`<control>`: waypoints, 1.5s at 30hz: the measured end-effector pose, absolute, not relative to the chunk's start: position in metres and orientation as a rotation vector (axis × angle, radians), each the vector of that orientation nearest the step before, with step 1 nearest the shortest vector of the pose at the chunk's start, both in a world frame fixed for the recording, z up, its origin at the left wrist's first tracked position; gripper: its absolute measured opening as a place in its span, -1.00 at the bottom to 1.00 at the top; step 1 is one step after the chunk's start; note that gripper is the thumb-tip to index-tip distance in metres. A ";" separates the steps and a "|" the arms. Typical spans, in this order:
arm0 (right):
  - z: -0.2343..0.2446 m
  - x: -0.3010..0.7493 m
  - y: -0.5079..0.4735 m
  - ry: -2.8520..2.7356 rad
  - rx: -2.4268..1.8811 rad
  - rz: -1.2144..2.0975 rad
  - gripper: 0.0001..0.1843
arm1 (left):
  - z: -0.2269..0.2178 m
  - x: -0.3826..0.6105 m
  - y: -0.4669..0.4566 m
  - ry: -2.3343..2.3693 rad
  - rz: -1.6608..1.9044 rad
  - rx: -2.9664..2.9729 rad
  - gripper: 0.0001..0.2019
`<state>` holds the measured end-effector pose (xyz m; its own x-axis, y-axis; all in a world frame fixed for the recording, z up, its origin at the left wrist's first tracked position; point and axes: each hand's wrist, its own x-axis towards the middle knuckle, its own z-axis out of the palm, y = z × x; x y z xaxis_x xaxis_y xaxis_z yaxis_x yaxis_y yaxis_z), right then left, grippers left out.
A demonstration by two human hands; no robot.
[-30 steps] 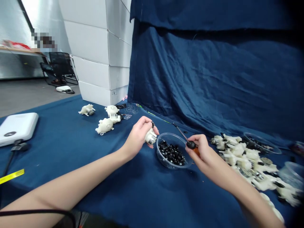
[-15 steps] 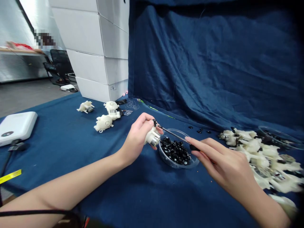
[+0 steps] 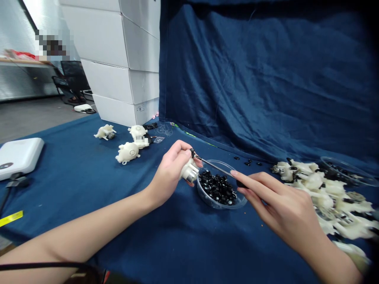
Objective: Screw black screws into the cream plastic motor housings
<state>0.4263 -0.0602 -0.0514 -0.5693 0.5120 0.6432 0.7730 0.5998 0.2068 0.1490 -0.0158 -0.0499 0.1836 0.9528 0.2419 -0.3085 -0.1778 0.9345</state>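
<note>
Left hand (image 3: 171, 174) clenched around white plastic housing (image 3: 189, 172). Right hand (image 3: 276, 201) pinching a screwdriver (image 3: 217, 167), tip at the housing. Clear bowl (image 3: 222, 206) of black parts (image 3: 217, 188) just below.

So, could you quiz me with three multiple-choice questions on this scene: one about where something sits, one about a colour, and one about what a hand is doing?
1. Where is the clear plastic bowl?
A) On the stacked boxes
B) Between the left hand and the right hand
C) On the floor

2. What colour are the small parts in the bowl?
A) Black
B) Red
C) Yellow

3. What is the left hand doing?
A) Lying flat
B) Lifting the bowl
C) Gripping a white plastic part

Answers:
1. B: it sits on the blue cloth between them.
2. A: the whole heap shows black.
3. C: its fingers wrap the part, while the right hand holds a thin screwdriver.
</note>
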 end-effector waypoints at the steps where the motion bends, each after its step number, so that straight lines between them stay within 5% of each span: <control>1: -0.051 0.426 -0.060 -2.300 -1.013 -0.649 -0.59 | -0.049 0.149 -0.016 0.727 1.320 1.231 -0.78; 16: -0.055 0.423 -0.068 -2.283 -1.062 -0.645 -0.47 | -0.047 0.150 -0.019 0.820 1.336 1.324 -0.76; 23: -0.060 0.425 -0.063 -2.267 -1.006 -0.269 -0.50 | -0.047 0.144 -0.019 0.784 1.249 1.494 -0.71; 27: -0.058 0.431 -0.060 -2.252 -1.000 -0.336 -0.50 | -0.043 0.140 -0.020 0.745 1.194 1.593 -0.63; 45: -0.057 0.422 -0.065 -2.219 -0.972 0.002 -0.53 | -0.042 0.141 -0.021 0.779 1.331 1.718 -0.82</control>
<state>0.4218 -0.0649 -0.0566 -0.4700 0.6448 0.6028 0.6438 0.7176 -0.2656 0.1406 -0.0211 -0.0421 0.2538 0.8467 0.4677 -0.0069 -0.4819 0.8762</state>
